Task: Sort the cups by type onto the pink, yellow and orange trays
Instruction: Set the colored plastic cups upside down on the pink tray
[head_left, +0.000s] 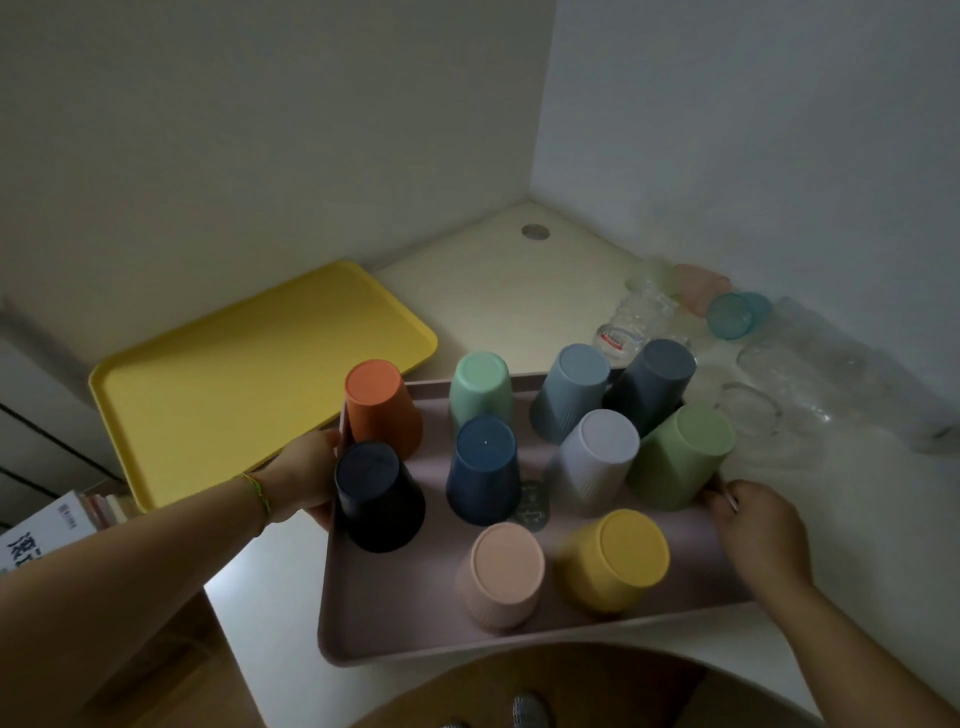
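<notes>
The pink tray (415, 618) lies in front of me and carries several upside-down opaque plastic cups, among them an orange cup (380, 408), a black cup (378, 496), a navy cup (484, 470) and a yellow cup (615, 561). My left hand (304, 475) grips the tray's left rim beside the black cup. At the right rim, beside a green cup (680, 449), my right hand (761, 525) holds the tray. The yellow tray (249, 374) lies bare at the back left. No orange tray is in view.
Clear glass cups (769, 400), a clear plastic bottle (631, 325), a teal cup (732, 314) and a pale pink cup (701, 286) crowd the table's back right by the wall. Books (57, 525) sit at the lower left. The table's curved front edge runs just below the pink tray.
</notes>
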